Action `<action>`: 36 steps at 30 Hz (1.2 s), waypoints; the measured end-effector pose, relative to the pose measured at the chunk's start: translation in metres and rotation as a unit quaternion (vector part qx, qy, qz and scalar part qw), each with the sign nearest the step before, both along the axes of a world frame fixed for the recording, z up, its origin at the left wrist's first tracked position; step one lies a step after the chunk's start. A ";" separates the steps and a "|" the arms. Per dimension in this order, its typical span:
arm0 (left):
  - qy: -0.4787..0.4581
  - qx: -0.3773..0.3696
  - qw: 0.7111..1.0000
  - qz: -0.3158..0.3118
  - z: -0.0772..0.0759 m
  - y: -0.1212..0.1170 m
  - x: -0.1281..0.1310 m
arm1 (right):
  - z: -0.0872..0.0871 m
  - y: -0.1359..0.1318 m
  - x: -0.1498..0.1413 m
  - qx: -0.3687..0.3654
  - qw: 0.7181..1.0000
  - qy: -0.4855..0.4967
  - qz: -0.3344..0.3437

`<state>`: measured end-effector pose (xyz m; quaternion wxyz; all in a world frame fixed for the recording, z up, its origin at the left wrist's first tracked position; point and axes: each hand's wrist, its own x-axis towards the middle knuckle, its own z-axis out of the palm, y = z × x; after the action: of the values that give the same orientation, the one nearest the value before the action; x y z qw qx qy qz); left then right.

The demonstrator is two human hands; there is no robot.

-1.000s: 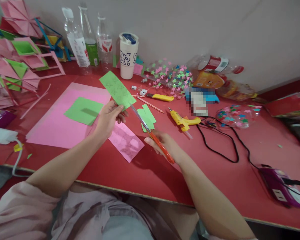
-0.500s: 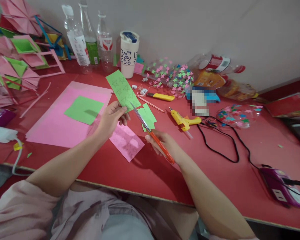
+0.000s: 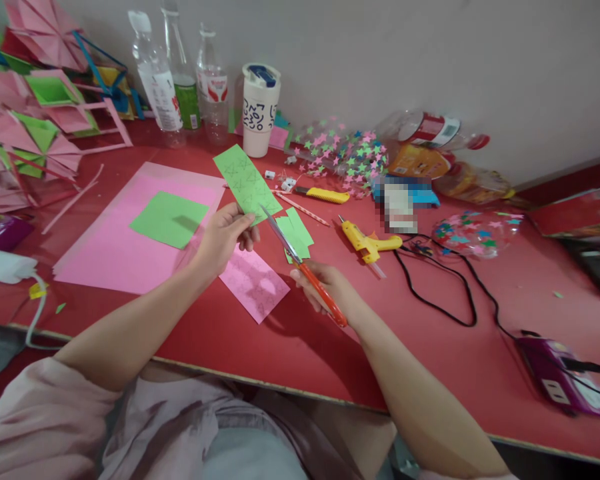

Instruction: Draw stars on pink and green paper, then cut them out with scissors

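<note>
Between the thumb and fingers of my left hand (image 3: 230, 230) is a green paper strip (image 3: 243, 181) with star outlines drawn on it, held up above the table. My right hand (image 3: 327, 287) is closed round the orange handles of a pair of scissors (image 3: 314, 283). The metal blades point up and left, and their tips lie at the lower edge of the green strip. Under my hands, a pink paper strip (image 3: 260, 287) with drawn stars lies on the table. Small green paper pieces (image 3: 296, 233) lie behind the scissors.
Large pink sheets (image 3: 100, 260) with a green sheet (image 3: 167, 220) on top lie left on the red table (image 3: 430, 373). A yellow glue gun (image 3: 370, 241), a yellow cutter knife (image 3: 327, 195) and cut stars are to the right. Bottles (image 3: 214, 90) and a cup (image 3: 259, 117) stand behind.
Both hands, the green strip and the scissors stay almost where they were. The view has shifted very slightly.
</note>
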<state>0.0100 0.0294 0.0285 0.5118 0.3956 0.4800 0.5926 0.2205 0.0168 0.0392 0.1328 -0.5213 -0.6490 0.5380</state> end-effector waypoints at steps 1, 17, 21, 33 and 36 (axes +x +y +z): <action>-0.001 0.001 1.000 -0.001 0.000 0.000 0.000 | 0.001 -0.001 -0.001 0.003 1.000 0.000 0.000; -0.001 0.000 0.999 -0.036 -0.002 0.000 0.002 | -0.002 -0.009 -0.005 0.018 1.000 -0.004 -0.011; -0.011 0.008 0.999 -0.043 0.000 -0.001 0.001 | -0.002 -0.007 -0.004 0.023 1.000 -0.003 -0.008; 0.013 0.038 0.999 0.009 -0.001 0.003 -0.007 | -0.003 -0.008 -0.005 0.010 1.000 0.009 -0.001; 0.023 0.028 0.999 0.005 0.001 0.002 -0.006 | -0.002 -0.009 -0.005 0.002 1.000 0.014 0.009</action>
<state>0.0042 0.0316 0.0293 0.4863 0.4213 0.4769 0.5988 0.2154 0.0079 0.0371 0.1384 -0.5077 -0.6523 0.5455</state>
